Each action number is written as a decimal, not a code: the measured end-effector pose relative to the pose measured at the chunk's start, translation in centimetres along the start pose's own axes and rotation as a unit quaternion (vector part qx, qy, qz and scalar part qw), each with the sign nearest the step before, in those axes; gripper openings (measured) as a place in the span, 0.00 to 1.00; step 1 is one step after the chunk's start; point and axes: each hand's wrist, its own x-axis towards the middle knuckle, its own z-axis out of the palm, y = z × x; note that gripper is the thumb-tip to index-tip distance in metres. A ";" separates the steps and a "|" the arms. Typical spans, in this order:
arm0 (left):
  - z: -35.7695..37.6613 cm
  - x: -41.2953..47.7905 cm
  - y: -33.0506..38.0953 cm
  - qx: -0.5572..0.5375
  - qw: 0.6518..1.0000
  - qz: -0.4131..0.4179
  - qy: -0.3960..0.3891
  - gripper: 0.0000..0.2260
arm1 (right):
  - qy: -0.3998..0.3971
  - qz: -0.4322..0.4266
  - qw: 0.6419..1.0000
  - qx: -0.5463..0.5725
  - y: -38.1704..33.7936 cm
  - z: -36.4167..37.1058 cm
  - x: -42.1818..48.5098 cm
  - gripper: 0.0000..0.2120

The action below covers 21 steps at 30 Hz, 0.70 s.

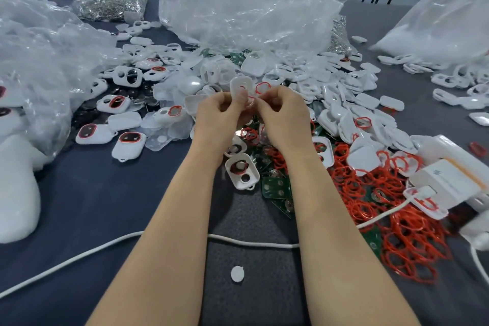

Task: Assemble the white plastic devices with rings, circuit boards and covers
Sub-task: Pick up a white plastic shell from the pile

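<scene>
My left hand [219, 114] pinches a white plastic housing [240, 87] held upright above the table's middle. My right hand [280, 114] pinches a red ring [262, 87] right beside the housing, touching its edge. Both hands meet fingertip to fingertip, so the lower part of the housing is hidden. Below my wrists lies another white housing [242, 172] with a red ring in it. Green circuit boards [276, 188] lie next to it. A heap of loose red rings [391, 219] spreads at the right.
White housings and covers [344, 87] lie piled across the middle and right. Finished-looking units [129, 144] with red rings sit at the left. Clear plastic bags [238, 13] stand behind. A white cable [251, 242] crosses under my forearms. White boxes [449, 180] sit at the right edge.
</scene>
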 end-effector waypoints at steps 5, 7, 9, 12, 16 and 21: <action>0.0 0.1 0.1 -0.054 0.998 -0.017 -0.013 0.12 | 0.033 0.008 0.999 0.022 0.0 0.0 0.1 0.04; 0.0 0.1 0.0 -0.038 0.999 -0.014 -0.009 0.12 | 0.037 0.000 0.999 0.023 -0.1 0.1 0.1 0.05; -0.1 0.1 0.0 -0.012 1.000 -0.007 -0.002 0.12 | 0.038 -0.012 0.999 0.009 -0.1 0.1 0.1 0.03; -0.1 0.1 -0.1 0.008 1.000 0.011 -0.008 0.11 | 0.046 -0.023 0.999 -0.004 -0.1 0.1 0.0 0.03; -0.2 0.2 -0.1 0.024 0.999 0.026 -0.010 0.09 | 0.046 -0.031 0.998 -0.013 -0.1 0.1 0.0 0.04; -0.3 0.0 0.1 0.066 0.997 0.038 -0.009 0.11 | 0.029 -0.023 0.999 -0.011 -0.2 0.0 0.0 0.04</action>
